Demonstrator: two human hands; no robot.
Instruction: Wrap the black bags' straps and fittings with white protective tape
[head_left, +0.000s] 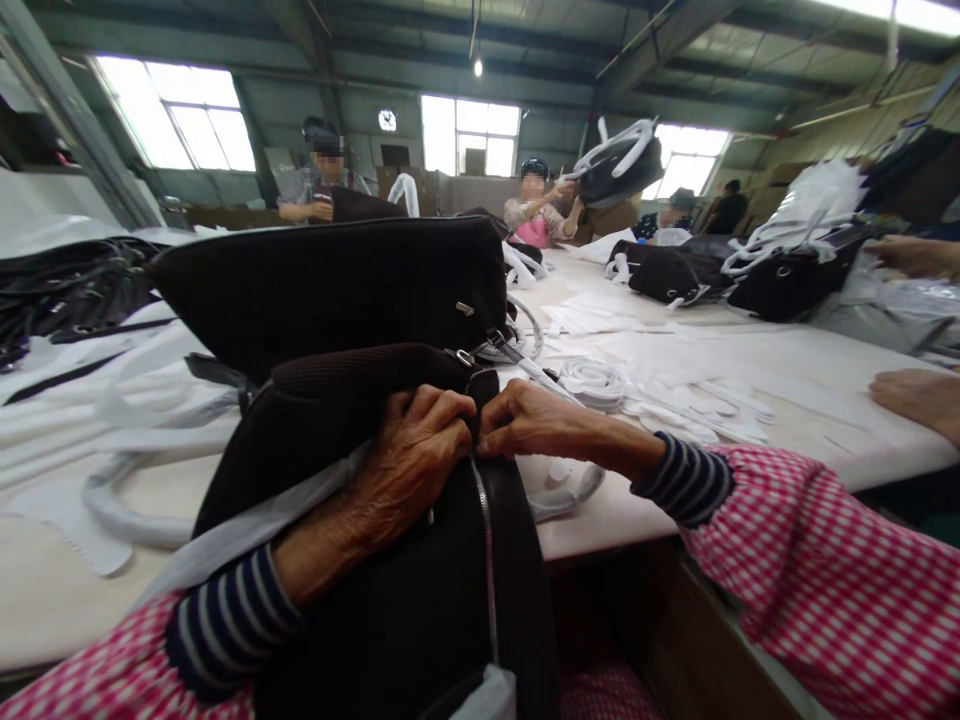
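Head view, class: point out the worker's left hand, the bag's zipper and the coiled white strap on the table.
left hand (pixel 403 462), head view, on its back, gripping the black bag (pixel 420 620)
zipper (pixel 487 545), head view, on the metal teeth
coiled white strap (pixel 592 380), head view, on the coil's top

No readable text, label, brand or number. Black bag shows no logo, paper on desk looks blank, round wall fixture too small to read.

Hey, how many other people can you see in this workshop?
4: far-left person; middle person, lifting a bag; right person, low behind dark bags; standing person far back. Hands at the right edge suggest another, hidden.
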